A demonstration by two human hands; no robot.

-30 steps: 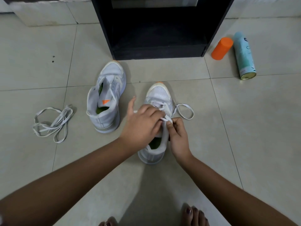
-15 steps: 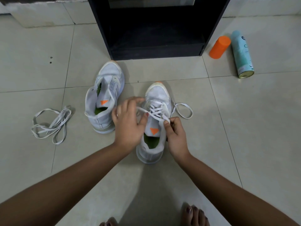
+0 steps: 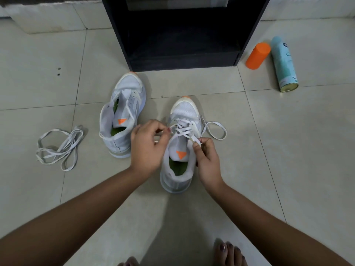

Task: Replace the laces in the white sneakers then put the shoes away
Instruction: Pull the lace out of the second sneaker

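Two white sneakers stand on the tiled floor, toes pointing away from me. The right sneaker (image 3: pixel 183 112) is partly laced with a white lace (image 3: pixel 216 129) that loops out on its right side. My left hand (image 3: pixel 147 148) pinches one end of that lace at the shoe's left side. My right hand (image 3: pixel 207 160) pinches the other end at the right eyelets. The left sneaker (image 3: pixel 123 120) has no lace and neither hand touches it. A loose white lace (image 3: pixel 57 148) lies in a heap on the floor at the left.
A black cabinet (image 3: pixel 182 60) with an open lower shelf stands just beyond the shoes. An orange cap (image 3: pixel 258 55) and a light blue spray can (image 3: pixel 284 64) lie on the floor at the right. My bare toes (image 3: pixel 228 252) show at the bottom edge.
My left hand has moved from over the right sneaker's tongue to its left side, uncovering the tongue and laces. My right hand stays at the right eyelets.
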